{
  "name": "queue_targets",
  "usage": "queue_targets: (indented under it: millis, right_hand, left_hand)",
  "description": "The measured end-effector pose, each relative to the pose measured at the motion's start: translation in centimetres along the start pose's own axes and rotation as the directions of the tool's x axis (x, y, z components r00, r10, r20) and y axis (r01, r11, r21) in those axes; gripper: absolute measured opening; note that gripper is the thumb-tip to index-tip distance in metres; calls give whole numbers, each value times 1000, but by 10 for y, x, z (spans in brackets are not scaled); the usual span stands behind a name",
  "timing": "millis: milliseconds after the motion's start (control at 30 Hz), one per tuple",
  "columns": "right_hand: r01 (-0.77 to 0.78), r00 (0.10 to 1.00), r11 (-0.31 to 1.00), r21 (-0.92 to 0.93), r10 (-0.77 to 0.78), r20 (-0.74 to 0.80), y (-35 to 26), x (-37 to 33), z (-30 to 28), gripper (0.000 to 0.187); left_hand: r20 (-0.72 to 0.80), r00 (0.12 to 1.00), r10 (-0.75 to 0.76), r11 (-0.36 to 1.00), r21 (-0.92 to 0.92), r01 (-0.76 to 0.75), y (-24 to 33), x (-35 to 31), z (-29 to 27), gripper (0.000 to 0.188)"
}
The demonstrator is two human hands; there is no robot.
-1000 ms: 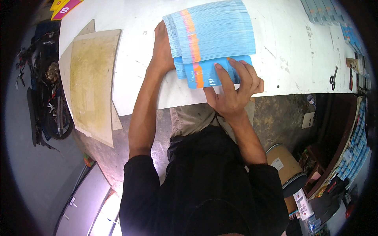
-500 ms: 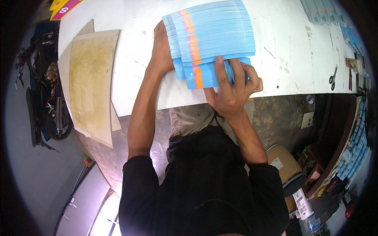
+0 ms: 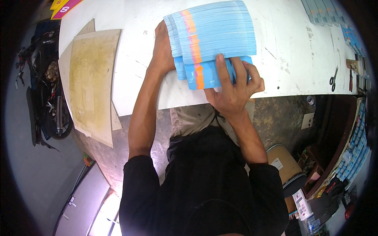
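Note:
A thick, fanned stack of blue printed sheets (image 3: 220, 33) lies on the white table in front of me, an orange and pink band running down its left part. My left hand (image 3: 162, 53) is against the stack's left side, its fingers hidden behind the sheets. At the near end, my right hand (image 3: 233, 88) has its fingers over the front blue sheet (image 3: 208, 74). The thumb is at that sheet's lower edge and partly hidden, with the index and middle fingertips touching the edges of the sheets above.
Brownish boards (image 3: 94, 84) overhang the table's left edge. Black scissors (image 3: 333, 80) lie at the right, with more blue stacks (image 3: 321, 11) at the far right. A motorcycle (image 3: 51, 94) stands left of the white table (image 3: 287, 78). A round drum-like container (image 3: 285, 163) is on the floor at right.
My right index fingertip has shifted slightly up along the sheets, and the other fingers have moved a little. The left hand and the stack look nearly the same.

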State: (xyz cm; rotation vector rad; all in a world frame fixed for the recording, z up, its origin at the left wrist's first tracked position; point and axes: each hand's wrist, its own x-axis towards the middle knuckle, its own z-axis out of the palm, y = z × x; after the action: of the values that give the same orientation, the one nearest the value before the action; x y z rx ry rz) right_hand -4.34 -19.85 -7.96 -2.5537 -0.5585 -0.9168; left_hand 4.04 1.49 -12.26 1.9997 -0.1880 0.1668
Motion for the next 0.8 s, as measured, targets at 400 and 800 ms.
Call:
queue_targets:
  millis: [400,800]
  right_hand:
    - [-63,998,992,108,63,3,-2,2,-6,62]
    - [120,992,993,-12,-119,32,15,17,-9,52]
  left_hand:
    - [24,1000,-3,999,38,2,5,2,-1,71]
    - [84,982,-170,951,-248,186,0,2,0,81]
